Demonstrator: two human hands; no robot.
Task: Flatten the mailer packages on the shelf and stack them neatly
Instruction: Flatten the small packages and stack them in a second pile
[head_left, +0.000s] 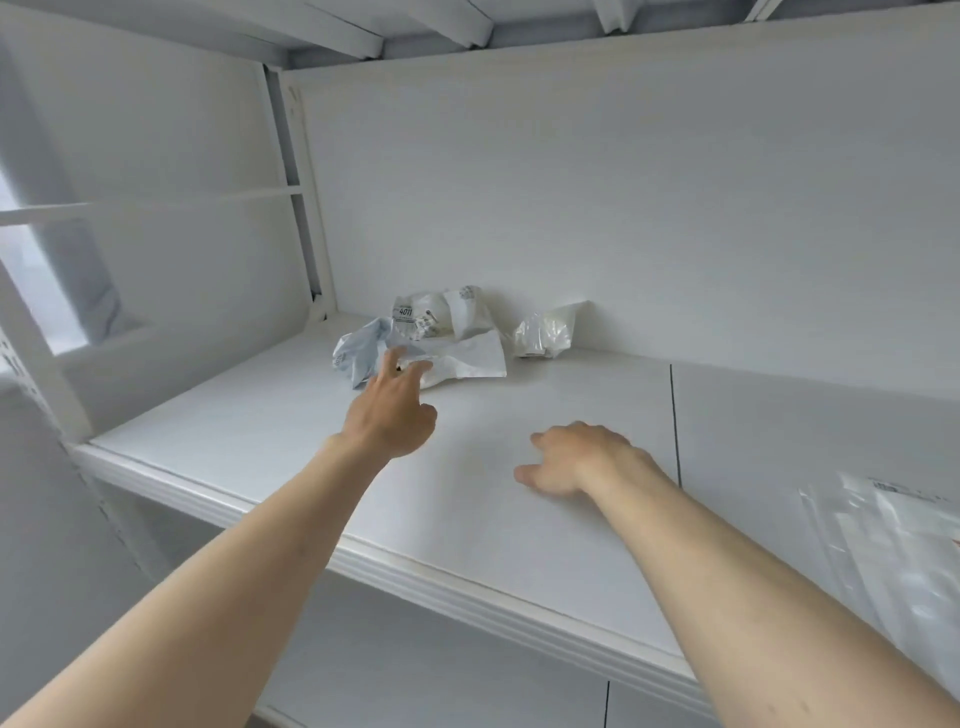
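White shelf (291, 431) carries crumpled mailers (426, 338); both hands open, holding nothing.

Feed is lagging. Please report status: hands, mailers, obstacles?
Left hand open, reaching crumpled mailers. Right hand open on shelf. Flat stack far right. Path unobstructed.

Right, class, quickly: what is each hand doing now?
Left hand: open, fingers reaching toward the crumpled mailers, holding nothing.
Right hand: open, resting on the shelf.

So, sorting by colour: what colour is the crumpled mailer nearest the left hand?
Pale blue-grey crumpled plastic mailer, head view.
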